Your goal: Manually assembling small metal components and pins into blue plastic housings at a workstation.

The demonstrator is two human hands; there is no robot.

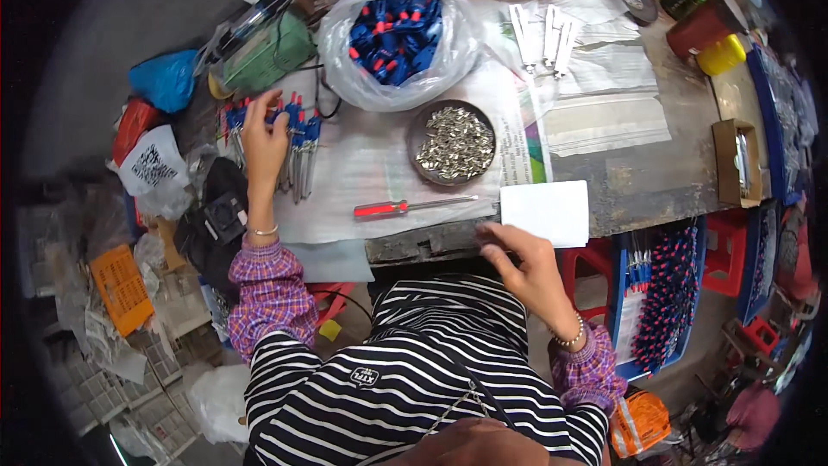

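Note:
My left hand point(266, 142) is over a pile of screwdriver-like tools point(302, 151) with blue handles, red ends and metal shafts at the table's left. Its fingers curve with the thumb apart, and I see nothing held in them. My right hand point(524, 266) is open at the front edge, fingers pointing left, below a white folded sheet point(543, 214). Between the hands lies a red-handled screwdriver point(384, 208), its shaft pointing right. Behind it stands a dark round bowl point(417, 158) of small silvery metal pieces point(455, 142).
A clear plastic bag point(341, 82) of blue and red parts stands at the back. White metal strips point(522, 39) lie back right, with a small cardboard box point(731, 190) at the right edge. Below are a blue tray point(627, 371) of tools and red stools point(591, 272).

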